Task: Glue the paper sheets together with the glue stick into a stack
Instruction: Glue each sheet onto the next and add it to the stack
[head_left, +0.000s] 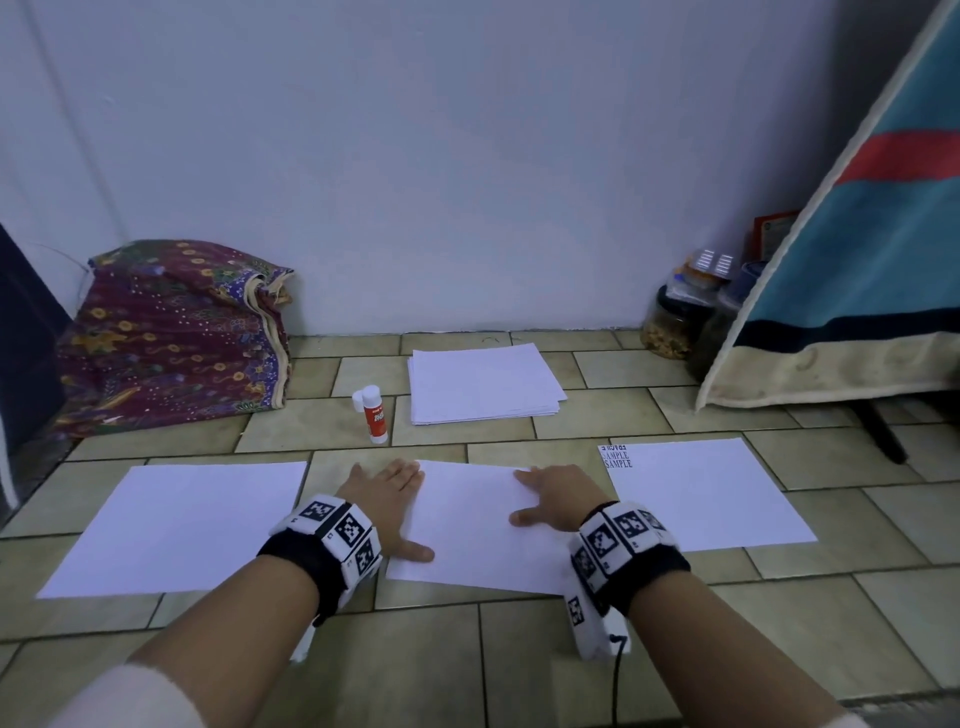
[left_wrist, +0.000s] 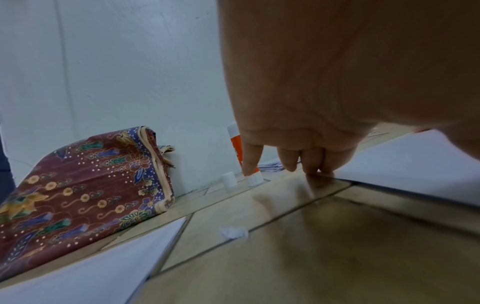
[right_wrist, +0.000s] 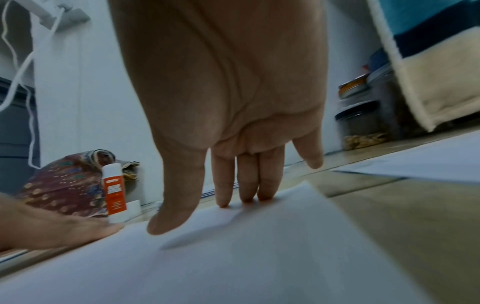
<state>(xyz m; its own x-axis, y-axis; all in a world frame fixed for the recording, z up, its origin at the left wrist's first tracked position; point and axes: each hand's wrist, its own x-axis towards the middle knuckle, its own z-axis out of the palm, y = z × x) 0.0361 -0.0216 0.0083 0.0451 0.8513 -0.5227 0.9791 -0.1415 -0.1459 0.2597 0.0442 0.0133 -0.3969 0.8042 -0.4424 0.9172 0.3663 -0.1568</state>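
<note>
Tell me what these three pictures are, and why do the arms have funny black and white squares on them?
There is no machine here, just a person working on a tiled floor. The squares are on bands that carry small cameras on each wrist. The big picture comes from a camera on the person's head. The other two look along each hand from the wrist.

The left hand and the right hand lie flat, pressing on the middle paper sheet. Neither has a grip on anything.

More single sheets lie on each side, a paper stack lies farther back, and the glue stick stands beside it with its cap off. A patterned cloth bundle leans against the wall.
</note>
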